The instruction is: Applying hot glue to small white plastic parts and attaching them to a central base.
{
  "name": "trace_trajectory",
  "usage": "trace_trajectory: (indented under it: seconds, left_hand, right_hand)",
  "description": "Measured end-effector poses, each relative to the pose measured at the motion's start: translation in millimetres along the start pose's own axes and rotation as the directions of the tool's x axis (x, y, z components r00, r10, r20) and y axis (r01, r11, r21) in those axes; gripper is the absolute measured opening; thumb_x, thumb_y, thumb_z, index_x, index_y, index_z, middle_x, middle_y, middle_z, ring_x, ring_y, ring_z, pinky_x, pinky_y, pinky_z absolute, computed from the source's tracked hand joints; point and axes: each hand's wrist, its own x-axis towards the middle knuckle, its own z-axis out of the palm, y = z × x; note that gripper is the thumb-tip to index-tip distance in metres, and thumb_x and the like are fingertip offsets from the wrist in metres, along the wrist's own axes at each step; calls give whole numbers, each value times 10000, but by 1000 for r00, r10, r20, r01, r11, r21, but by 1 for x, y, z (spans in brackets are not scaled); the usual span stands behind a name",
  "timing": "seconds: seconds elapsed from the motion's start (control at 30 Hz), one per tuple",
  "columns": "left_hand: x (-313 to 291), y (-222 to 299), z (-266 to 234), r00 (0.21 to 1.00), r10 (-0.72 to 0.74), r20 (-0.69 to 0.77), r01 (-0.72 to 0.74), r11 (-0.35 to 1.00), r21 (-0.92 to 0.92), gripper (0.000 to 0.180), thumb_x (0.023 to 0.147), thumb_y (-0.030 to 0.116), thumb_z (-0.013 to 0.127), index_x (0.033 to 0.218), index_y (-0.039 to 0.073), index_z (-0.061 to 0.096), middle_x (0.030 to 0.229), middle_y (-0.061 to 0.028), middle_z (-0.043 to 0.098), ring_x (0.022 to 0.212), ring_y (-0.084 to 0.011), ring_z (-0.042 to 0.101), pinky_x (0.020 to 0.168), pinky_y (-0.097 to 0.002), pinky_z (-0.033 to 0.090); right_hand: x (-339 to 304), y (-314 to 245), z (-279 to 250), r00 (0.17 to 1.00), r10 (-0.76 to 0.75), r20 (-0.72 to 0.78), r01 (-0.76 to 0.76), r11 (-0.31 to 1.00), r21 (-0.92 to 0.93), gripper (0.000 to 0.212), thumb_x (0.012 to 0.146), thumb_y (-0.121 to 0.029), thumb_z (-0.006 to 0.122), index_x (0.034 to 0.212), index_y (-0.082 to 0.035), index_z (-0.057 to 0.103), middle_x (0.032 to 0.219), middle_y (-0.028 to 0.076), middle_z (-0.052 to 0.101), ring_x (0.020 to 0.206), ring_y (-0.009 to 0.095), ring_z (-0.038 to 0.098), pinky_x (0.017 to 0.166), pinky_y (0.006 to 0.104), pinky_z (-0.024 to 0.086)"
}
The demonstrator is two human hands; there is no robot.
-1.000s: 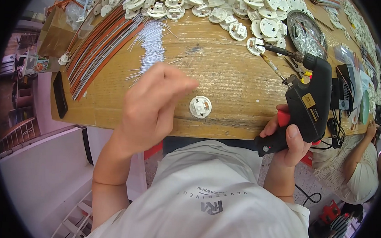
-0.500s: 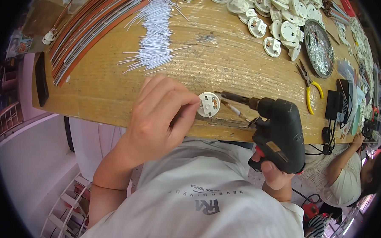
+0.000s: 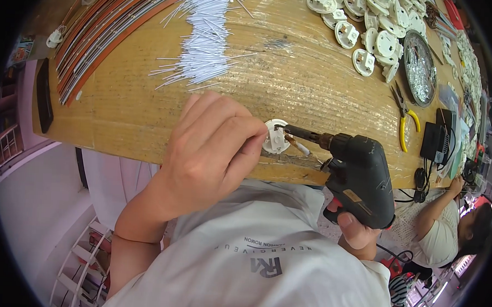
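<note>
A small white round plastic base (image 3: 275,144) with metal parts lies flat near the table's front edge. My left hand (image 3: 216,146) is at its left side, with thumb and forefinger pinched at the rim. Whatever sits between those fingertips is hidden. My right hand (image 3: 355,232) grips a black pistol-shaped soldering gun (image 3: 360,177), thumb at the back of the handle. Its dark tip reaches left over the upper part of the base, and a thin tube runs just below the tip.
Cut white wires (image 3: 206,47) lie heaped beyond my left hand, beside long brown and grey strips (image 3: 108,32). At the far right are piled white bases (image 3: 385,44), a round metal dish (image 3: 419,68), yellow-handled pliers (image 3: 405,119) and a black box (image 3: 436,140). A co-worker (image 3: 440,228) sits at right.
The soldering gun's tip has come left and down over the base, covering some of its metal parts. My left hand stays pinched at the rim. The whole view has shifted slightly.
</note>
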Motion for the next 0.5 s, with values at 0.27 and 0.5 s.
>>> trace_trajectory:
  seconds: [0.27, 0.5]
  left_hand:
    - [-1, -2, 1, 1000, 5, -9, -5, 1000, -8, 206, 762, -90, 786, 906, 17, 686, 822, -84, 651, 726, -246, 579, 671, -359, 425]
    - [-2, -4, 2, 1000, 19, -2, -20, 1000, -12, 214, 763, -48, 772, 929, 29, 660, 848, -79, 607, 766, -274, 579, 707, -390, 424]
  right_hand:
    - [0, 0, -1, 1000, 0, 6, 0, 1000, -24, 196, 655, -149, 702, 755, 8, 639, 639, 72, 596, 500, 262, 569, 508, 343, 462]
    - [0, 2, -2, 1000, -2, -2, 2, 1000, -27, 211, 639, -144, 702, 763, 13, 636, 639, 72, 592, 497, 260, 565, 509, 337, 461]
